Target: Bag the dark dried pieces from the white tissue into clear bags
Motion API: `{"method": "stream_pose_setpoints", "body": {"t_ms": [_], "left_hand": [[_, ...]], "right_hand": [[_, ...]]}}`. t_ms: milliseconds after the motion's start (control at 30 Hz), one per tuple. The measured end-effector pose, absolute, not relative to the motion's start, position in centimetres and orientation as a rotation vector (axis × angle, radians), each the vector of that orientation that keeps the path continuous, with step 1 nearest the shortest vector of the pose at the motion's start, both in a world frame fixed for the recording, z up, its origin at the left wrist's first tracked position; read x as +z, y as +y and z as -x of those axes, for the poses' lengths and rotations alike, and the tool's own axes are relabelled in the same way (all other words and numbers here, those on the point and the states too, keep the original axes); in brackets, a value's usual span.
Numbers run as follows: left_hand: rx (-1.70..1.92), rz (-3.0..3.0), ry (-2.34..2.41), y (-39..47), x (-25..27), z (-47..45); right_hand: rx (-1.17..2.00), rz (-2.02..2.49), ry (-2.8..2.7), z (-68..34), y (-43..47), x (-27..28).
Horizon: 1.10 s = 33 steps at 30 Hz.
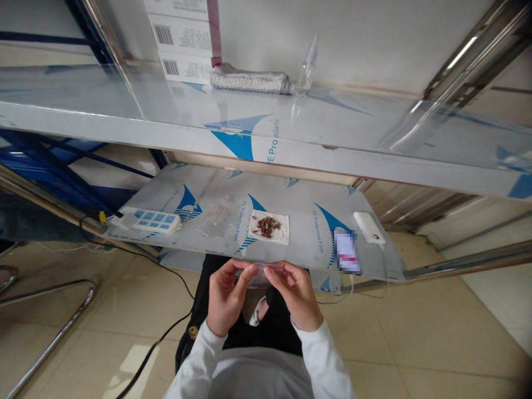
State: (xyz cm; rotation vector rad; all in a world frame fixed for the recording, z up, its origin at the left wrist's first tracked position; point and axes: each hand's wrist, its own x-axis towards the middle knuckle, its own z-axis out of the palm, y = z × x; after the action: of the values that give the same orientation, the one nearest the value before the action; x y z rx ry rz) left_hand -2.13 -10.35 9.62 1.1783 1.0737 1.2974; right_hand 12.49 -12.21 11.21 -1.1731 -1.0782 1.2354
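Note:
Just in front of the lower shelf's edge, my left hand (228,296) and my right hand (294,292) come close together, thumbs and fingers pinched. Between them stretches a small clear plastic bag (261,265), gripped from both sides; its far part is hard to make out. Beyond my fingertips a pile of small brown metal pieces, like screws (267,227), lies on a white cloth or paper (283,233). To the left of that, clear plastic bags (216,219) lie flat on the shelf.
The lower shelf (299,205) carries a power strip (152,220) at left, a phone (347,252) and a white power bank (369,228) at right. The upper shelf (166,113) holds boxes (183,39), a rolled grey towel (251,81) and a spray bottle (306,69). Cables hang down.

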Motion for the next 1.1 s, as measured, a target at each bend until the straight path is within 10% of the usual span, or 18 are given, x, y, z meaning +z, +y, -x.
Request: {"method": "stream_pose_setpoints", "body": {"t_ms": [1100], "left_hand": [[1.05,-1.119,1.031,-10.4,8.1,1.4]], "right_hand": [[1.046,1.24,-1.15,-12.6,-13.3,9.2]]}}
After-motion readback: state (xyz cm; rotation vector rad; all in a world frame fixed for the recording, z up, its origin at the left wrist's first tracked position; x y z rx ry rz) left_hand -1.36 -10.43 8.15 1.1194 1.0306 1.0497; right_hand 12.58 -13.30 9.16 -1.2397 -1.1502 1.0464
